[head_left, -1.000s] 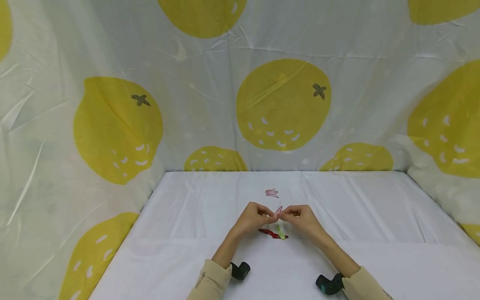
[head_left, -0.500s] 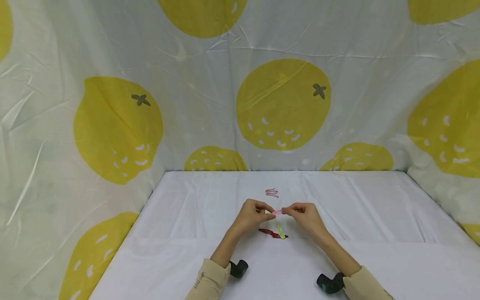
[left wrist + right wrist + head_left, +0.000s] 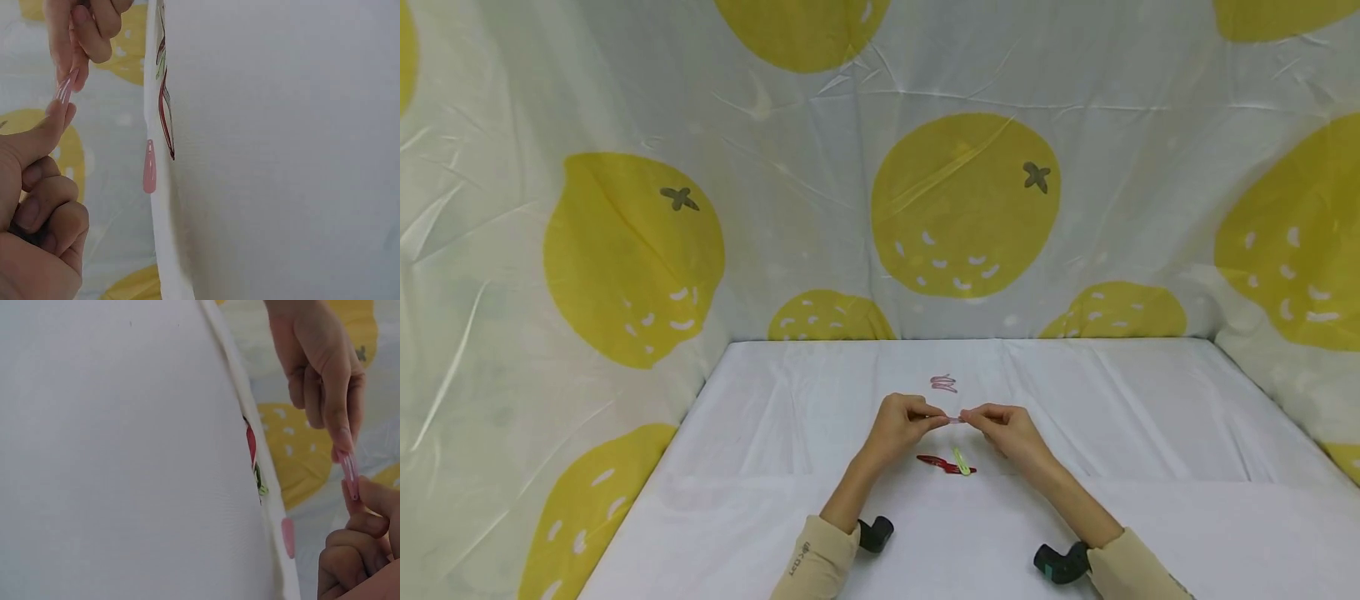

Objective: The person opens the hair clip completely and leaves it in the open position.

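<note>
A pink snap hair clip (image 3: 956, 420) is held level between the two hands, above the white table. My left hand (image 3: 901, 423) pinches one end with thumb and forefinger; my right hand (image 3: 1009, 430) pinches the other. In the left wrist view the fingertips cover both ends of the hair clip (image 3: 65, 89), and its glossy middle shows. From the right wrist the same clip (image 3: 349, 467) runs between the fingertips. On the table just nearer the person lie a red hair clip (image 3: 934, 461) and a light green one (image 3: 961, 461), overlapping.
Beyond the hands, pink hair clips (image 3: 943, 383) lie on the white cloth (image 3: 820, 400) of the table. Cloth walls with printed yellow lemons (image 3: 966, 204) rise at the back and sides. A black wrist device (image 3: 876, 534) sits at the left cuff, another (image 3: 1062, 564) at the right.
The pink hair clip has swung from a steep tilt to level. Both hands have risen slightly in the head view, with their fingertips a little farther apart. The clips on the table stay put.
</note>
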